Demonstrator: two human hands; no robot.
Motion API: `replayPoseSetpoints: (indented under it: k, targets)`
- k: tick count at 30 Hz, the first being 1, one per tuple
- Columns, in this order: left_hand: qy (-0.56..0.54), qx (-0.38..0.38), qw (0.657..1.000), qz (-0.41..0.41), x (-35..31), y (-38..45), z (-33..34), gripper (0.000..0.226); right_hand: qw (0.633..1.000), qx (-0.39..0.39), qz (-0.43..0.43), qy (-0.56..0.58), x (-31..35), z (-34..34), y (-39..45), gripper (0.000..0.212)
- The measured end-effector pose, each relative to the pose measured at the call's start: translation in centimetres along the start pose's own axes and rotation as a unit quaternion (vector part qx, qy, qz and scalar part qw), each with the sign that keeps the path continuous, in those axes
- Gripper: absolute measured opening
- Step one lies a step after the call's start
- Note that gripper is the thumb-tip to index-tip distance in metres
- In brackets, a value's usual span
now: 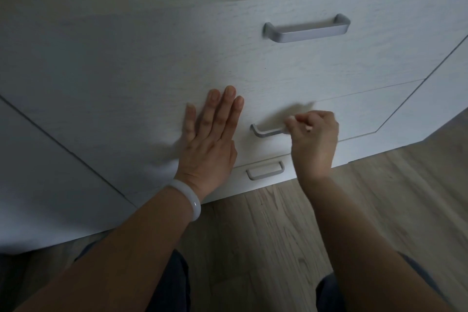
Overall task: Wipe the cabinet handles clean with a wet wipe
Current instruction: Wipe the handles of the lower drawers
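A white cabinet (141,58) with three drawers fills the upper view. Each drawer carries a grey bar handle: a top handle (307,29), a middle handle (266,131) and a bottom handle (265,170). My right hand (312,139) is curled around the right part of the middle handle, hiding that end. A small bit of white wet wipe (291,118) peeks out at its fingertips. My left hand (211,134) lies flat with straight fingers against the drawer front, just left of the middle handle. A pale bangle circles its wrist.
Wood-grain floor (316,223) runs below the cabinet. My knees in dark trousers (174,284) show at the bottom edge. A diagonal seam marks a neighbouring cabinet panel (38,172) on the left, and another panel angles away at the right.
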State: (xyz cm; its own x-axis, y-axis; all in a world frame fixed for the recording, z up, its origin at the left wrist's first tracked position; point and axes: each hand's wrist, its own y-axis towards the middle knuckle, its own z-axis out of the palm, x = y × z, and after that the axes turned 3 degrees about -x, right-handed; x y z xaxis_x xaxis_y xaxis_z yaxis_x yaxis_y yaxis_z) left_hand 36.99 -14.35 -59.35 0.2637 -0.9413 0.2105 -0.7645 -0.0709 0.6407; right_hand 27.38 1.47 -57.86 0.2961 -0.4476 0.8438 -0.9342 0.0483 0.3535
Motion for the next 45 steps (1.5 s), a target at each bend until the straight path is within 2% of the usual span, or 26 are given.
replayPoseSetpoints:
  k: [2,6,8,12,14,16,18,20,23,26,28,31,32,36,39,41,43,45]
  targets:
    - [0.004,-0.001,1.0,-0.001,0.0,0.0,0.0,0.087,0.997,0.006,-0.061,-0.051,-0.2,0.6,-0.8,0.014]
    - [0.002,0.003,1.0,0.0,0.1,-0.1,0.3,0.087,0.979,0.102,-0.17,-0.054,1.0,1.3,-2.1,0.013]
    - [0.006,0.01,1.0,-0.002,0.1,-0.1,0.2,0.086,0.982,0.104,-0.155,-0.038,1.0,0.6,-1.5,0.014]
    - [-0.006,0.024,1.0,-0.004,-0.1,-0.1,-0.2,0.086,0.995,0.045,-0.087,-0.021,-0.4,-1.0,0.0,0.016]
    - [-0.015,0.038,0.999,-0.004,-0.1,-0.2,-0.3,0.085,0.989,0.064,-0.13,-0.021,-0.3,-0.5,-0.9,0.016]
    - [-0.021,0.049,0.999,-0.005,0.1,0.0,-0.8,0.084,0.976,0.115,-0.186,0.005,-0.1,-0.1,-1.9,0.013]
    - [-0.034,0.055,0.998,-0.001,0.0,-0.1,-1.6,0.081,0.965,0.163,-0.206,0.022,-0.7,-0.2,-2.2,0.009]
    - [-0.078,0.066,0.995,0.016,-0.4,-1.2,-2.2,0.074,0.965,0.195,-0.174,-0.026,-2.6,-0.6,-2.1,0.003]
    - [-0.15,0.106,0.983,0.027,-1.0,-4.2,-1.7,0.055,0.968,0.213,-0.017,-0.128,-6.7,-0.8,-1.7,0.006]
    - [-0.169,0.19,0.967,0.002,-1.1,-4.9,0.4,0.051,0.969,0.185,0.118,-0.111,-9.3,-0.9,-1.3,0.012]
    - [-0.208,0.288,0.932,-0.065,-1.2,-4.5,1.9,0.055,0.971,0.161,0.147,-0.103,-9.9,-0.8,-1.5,0.013]
    - [-0.265,0.446,0.834,-0.191,-1.3,-4.7,3.8,0.063,0.976,0.152,0.118,-0.104,-9.8,0.5,-2.2,0.011]
    - [-0.247,0.462,0.829,-0.195,-1.3,-5.0,4.2,0.063,0.977,0.161,0.099,-0.101,-9.5,1.2,-2.5,0.011]
    - [-0.16,0.42,0.878,-0.164,-0.9,-4.9,4.6,0.07,0.97,0.213,0.076,-0.092,-9.4,4.3,-4.8,0.018]
    - [-0.138,0.426,0.886,-0.118,-0.5,-4.6,5.7,0.066,0.955,0.261,0.089,-0.109,-9.9,6.1,-6.4,0.017]
    - [-0.157,0.402,0.898,-0.087,-0.1,-4.9,6.4,0.069,0.951,0.275,0.107,-0.094,-9.9,6.9,-6.9,0.019]
    - [-0.187,0.388,0.902,-0.032,0.0,-5.3,6.4,0.062,0.95,0.275,0.119,-0.082,-9.9,7.6,-7.0,0.024]
    - [-0.22,0.364,0.903,0.069,0.1,-5.4,6.0,0.053,0.952,0.268,0.133,-0.068,-9.9,7.9,-7.1,0.023]
